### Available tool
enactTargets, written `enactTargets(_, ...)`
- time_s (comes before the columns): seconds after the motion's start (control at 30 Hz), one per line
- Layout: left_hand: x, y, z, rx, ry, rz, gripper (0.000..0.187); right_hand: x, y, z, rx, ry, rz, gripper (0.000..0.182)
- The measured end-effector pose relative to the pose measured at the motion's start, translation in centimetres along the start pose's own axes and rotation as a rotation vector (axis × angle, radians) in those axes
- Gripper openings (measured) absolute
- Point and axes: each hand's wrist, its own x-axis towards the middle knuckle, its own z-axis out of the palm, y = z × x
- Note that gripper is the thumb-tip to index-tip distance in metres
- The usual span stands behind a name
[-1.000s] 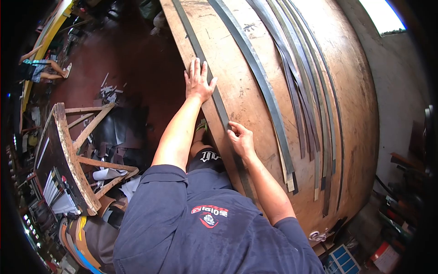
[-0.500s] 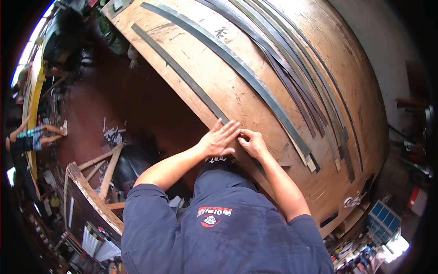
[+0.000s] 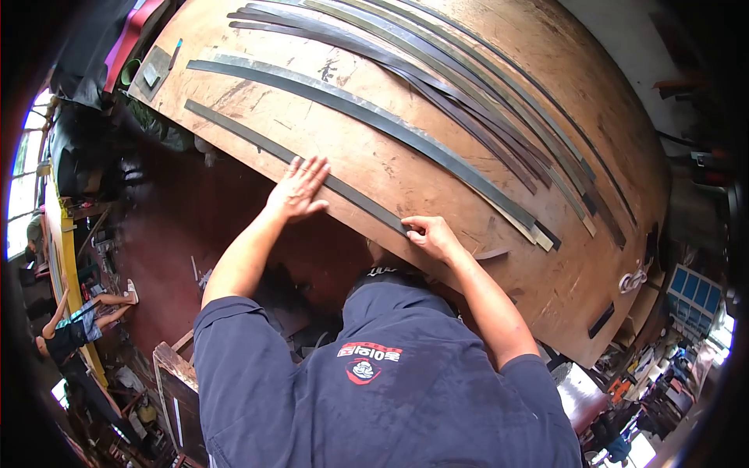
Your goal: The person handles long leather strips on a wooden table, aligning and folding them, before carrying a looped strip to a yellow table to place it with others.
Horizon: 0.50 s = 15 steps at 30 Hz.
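Observation:
A narrow dark grey strip [image 3: 363, 201] lies along the near edge of the wooden table [image 3: 499, 226]. My left hand [image 3: 299, 189] rests flat across it around its middle, fingers stretched out and slightly spread. At the strip's near end, my right hand [image 3: 431, 236] is closed in a pinch on its tip, thumb against index finger. A wider, longer dark strip [image 3: 335, 98] lies farther in on the table, with a pale band along its edge. Close to my right hand sits a short brown piece [image 3: 491, 254].
Several long brown and grey strips [image 3: 468, 117] lie bunched across the far side of the table. A flat dark slab [image 3: 150, 76] occupies the far left corner. Past the table on the left, another person [image 3: 82, 320] is at a yellow-edged bench. A blue-drawered cabinet [image 3: 694, 292] stands at right.
My left hand has slid away from my right hand, up along the strip, and now lies flat on it. My right hand still pinches the near end. The view has turned.

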Motion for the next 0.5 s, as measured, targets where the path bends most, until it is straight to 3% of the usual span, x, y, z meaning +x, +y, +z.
enactTargets(0.07,-0.5,-0.6,0.5,0.012,0.074,-0.161,0.083,-0.1,-0.2,-0.1,-0.006,-0.001,-0.002,0.034)
enactTargets(0.17,0.9,4.1,2.9,-0.042,0.442,-0.435,0.081,0.0,-0.2,-0.3,-0.017,-0.013,-0.013,0.034)
enactTargets(0.2,1.7,7.6,2.8,0.035,0.390,-0.556,0.081,0.0,-0.2,-0.3,-0.020,-0.019,-0.019,0.035)
enactTargets(0.27,3.4,14.2,2.7,-0.261,0.444,-0.736,0.080,0.3,1.1,0.0,-0.027,-0.037,-0.062,0.038)
enactTargets(0.33,5.2,18.2,4.8,-0.357,0.528,-0.880,0.078,0.2,1.4,-0.4,-0.039,-0.063,-0.109,0.040)
enactTargets(0.43,6.2,19.5,5.3,-0.242,0.596,-0.956,0.077,-0.6,1.9,-1.1,0.089,-0.185,-0.006,0.047)
enactTargets(0.5,6.4,19.7,5.3,-0.225,0.616,-1.012,0.077,-1.0,3.7,-1.2,0.382,-0.226,-0.022,0.053)
